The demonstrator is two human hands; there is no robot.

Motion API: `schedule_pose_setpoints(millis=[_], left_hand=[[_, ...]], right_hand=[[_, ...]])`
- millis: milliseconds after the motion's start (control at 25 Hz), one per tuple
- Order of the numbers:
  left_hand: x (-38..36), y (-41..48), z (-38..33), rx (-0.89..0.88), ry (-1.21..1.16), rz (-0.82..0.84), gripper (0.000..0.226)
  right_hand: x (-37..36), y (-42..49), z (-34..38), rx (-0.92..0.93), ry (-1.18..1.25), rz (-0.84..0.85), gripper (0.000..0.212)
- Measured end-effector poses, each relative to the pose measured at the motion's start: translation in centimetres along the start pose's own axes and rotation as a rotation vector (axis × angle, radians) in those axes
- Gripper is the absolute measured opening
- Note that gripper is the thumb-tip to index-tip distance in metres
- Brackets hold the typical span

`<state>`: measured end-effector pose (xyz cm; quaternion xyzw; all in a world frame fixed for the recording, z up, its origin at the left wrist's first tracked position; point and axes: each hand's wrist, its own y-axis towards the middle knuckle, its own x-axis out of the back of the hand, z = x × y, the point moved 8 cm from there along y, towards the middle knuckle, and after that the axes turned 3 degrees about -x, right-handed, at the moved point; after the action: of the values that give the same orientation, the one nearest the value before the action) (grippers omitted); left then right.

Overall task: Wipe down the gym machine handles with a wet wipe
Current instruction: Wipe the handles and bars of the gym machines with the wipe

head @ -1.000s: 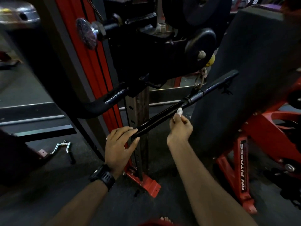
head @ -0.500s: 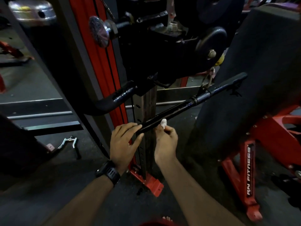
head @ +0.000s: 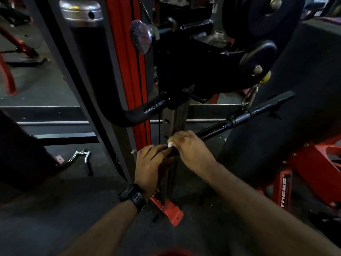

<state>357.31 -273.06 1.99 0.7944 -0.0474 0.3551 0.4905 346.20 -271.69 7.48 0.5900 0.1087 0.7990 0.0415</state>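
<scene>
Head view, looking down along two bare forearms at a weight machine. Near the middle, a long black bar [head: 239, 117], slanting from low at the hands up to the right, hooked near its far end to a chain link [head: 248, 98] under the machine. At the low end of that bar, both hands close together, almost touching. Left hand [head: 148, 163]: fingers curled over the bar's tip, thumb up against it from below, gripping; black watch [head: 133, 197] on the wrist. Right hand [head: 192, 152]: just beyond the left, knuckles up, fingers folded round the bar, pinching a small white wet wipe [head: 170, 144] against it. Only a corner of the wipe showing at the fingertips, right beside the left hand's fingers. Behind the hands, a grey post with holes [head: 175, 122], standing on a red foot [head: 172, 212]. Left of the post, a thick curved black handle [head: 136, 119], apart from both hands. On the dark floor [head: 55, 209] to the left, a small chrome grip [head: 81, 156]. At far right, a red frame [head: 313, 163] with white lettering, too cut off to read.
</scene>
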Motion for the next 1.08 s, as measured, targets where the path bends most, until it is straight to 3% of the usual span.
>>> schedule_pose_setpoints(millis=[80,160,240,320,400,560,720,840,960,1080], left_hand=[[0.3,-0.1,-0.2,-0.020,0.018,-0.014,0.033],[0.3,0.0,-0.5,-0.041,0.048,-0.007,0.028],[-0.1,0.0,-0.9,-0.052,0.064,0.019,0.028],[-0.2,-0.3,-1.0,-0.048,0.071,0.029,0.030],[0.0,-0.6,-0.9,-0.046,0.068,0.039,0.029],[-0.1,-0.6,-1.1,-0.021,0.053,0.032,0.026],[0.4,-0.2,-0.4,0.042,0.034,-0.002,0.027],[0.4,-0.1,-0.3,0.021,0.057,0.019,0.028],[0.1,-0.4,-0.1,0.053,0.041,0.024,0.029],[-0.1,-0.5,-0.2,0.021,0.045,0.047,0.028]], right_hand=[[-0.6,0.8,-0.3,0.101,-0.123,0.102,0.017],[0.3,1.9,-3.3,0.013,-0.147,0.103,0.006],[0.2,2.1,-3.2,0.013,-0.135,0.152,0.010],[-1.1,1.6,-0.9,0.126,-0.158,0.232,0.004],[-0.9,0.9,-0.4,0.176,-0.202,0.247,0.014],[3.4,1.8,-8.3,-0.182,-0.247,0.147,0.025],[4.2,0.6,-6.6,-0.043,-0.272,0.183,0.017],[5.9,0.8,-10.6,-0.263,-0.372,0.209,0.021],[4.5,0.7,-9.7,-0.159,-0.374,0.251,0.023],[6.1,0.3,-13.1,-0.290,-0.419,0.247,0.028]])
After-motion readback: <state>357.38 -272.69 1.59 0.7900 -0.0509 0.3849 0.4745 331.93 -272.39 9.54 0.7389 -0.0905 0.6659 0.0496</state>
